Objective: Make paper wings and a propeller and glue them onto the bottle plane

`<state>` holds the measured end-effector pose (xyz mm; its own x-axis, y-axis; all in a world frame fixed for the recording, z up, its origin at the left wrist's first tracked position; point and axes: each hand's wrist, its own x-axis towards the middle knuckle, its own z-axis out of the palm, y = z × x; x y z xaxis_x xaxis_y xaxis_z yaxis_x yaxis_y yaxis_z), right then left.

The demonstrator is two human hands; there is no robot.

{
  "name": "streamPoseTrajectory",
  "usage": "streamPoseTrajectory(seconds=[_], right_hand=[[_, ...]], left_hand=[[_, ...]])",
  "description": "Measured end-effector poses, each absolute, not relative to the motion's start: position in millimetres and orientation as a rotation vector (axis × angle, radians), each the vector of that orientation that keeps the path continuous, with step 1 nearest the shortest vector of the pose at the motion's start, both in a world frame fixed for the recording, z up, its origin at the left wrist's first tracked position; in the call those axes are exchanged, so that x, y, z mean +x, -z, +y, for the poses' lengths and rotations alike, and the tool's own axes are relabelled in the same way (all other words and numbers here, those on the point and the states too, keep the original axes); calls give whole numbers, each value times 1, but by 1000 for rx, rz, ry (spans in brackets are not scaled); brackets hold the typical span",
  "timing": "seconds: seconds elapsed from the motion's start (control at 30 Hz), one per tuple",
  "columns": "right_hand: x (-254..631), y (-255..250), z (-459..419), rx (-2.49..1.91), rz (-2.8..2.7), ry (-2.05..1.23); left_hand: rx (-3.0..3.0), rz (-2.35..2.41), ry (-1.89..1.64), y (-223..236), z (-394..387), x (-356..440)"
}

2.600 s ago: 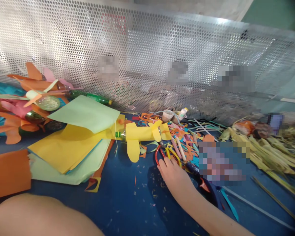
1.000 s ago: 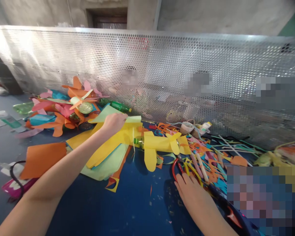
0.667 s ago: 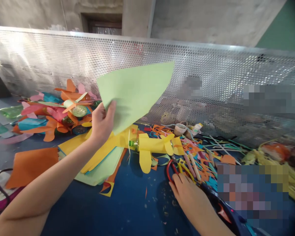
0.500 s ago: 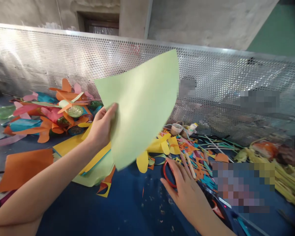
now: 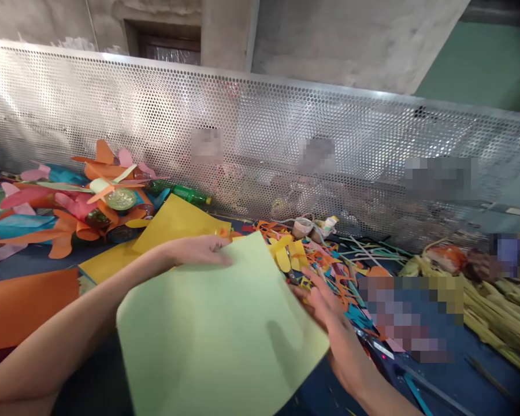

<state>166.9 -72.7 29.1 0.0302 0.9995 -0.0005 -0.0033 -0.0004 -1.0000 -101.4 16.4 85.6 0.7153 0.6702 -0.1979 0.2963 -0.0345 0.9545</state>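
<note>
A large light green paper sheet (image 5: 216, 335) spreads low in front of me, its surface facing up toward me. My left hand (image 5: 203, 250) grips its far upper edge; the fingertips are slightly blurred. Beside the sheet's right edge is my right hand (image 5: 325, 306), with fingers stretched and apart; some of them are partly behind the paper. Just beyond these fingertips, the metal blades of the scissors (image 5: 289, 257) lie against a cut yellow paper piece (image 5: 281, 251). The scissors' handles are hidden by the sheet and hand.
Yellow sheets (image 5: 173, 222) and an orange sheet (image 5: 30, 306) lie left. Paper-decorated bottles (image 5: 95, 196) pile up behind, near a green bottle (image 5: 190, 195). Paper scraps (image 5: 329, 266), a small cup (image 5: 302, 227) and dried husks (image 5: 481, 306) spread rightward. A perforated metal panel (image 5: 264, 133) stands behind.
The green sheet has come down and toward me from an upright position, uncovering the green bottle. My right hand has shifted from the red scissors handle to the sheet's right edge.
</note>
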Motion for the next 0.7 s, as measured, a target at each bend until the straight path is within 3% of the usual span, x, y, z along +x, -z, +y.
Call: streamPoseTrajectory(seconds=[0.27, 0.5, 0.7], right_hand=[[166, -11, -76, -1211, -1885, -1325], [165, -14, -77, -1384, -2287, -659], [168, -7, -75, -1359, -2213, -561]], left_hand=[[1962, 622, 172, -75, 15, -92], [1856, 528, 348, -55, 12, -79], [1883, 511, 313, -50, 15, -78]])
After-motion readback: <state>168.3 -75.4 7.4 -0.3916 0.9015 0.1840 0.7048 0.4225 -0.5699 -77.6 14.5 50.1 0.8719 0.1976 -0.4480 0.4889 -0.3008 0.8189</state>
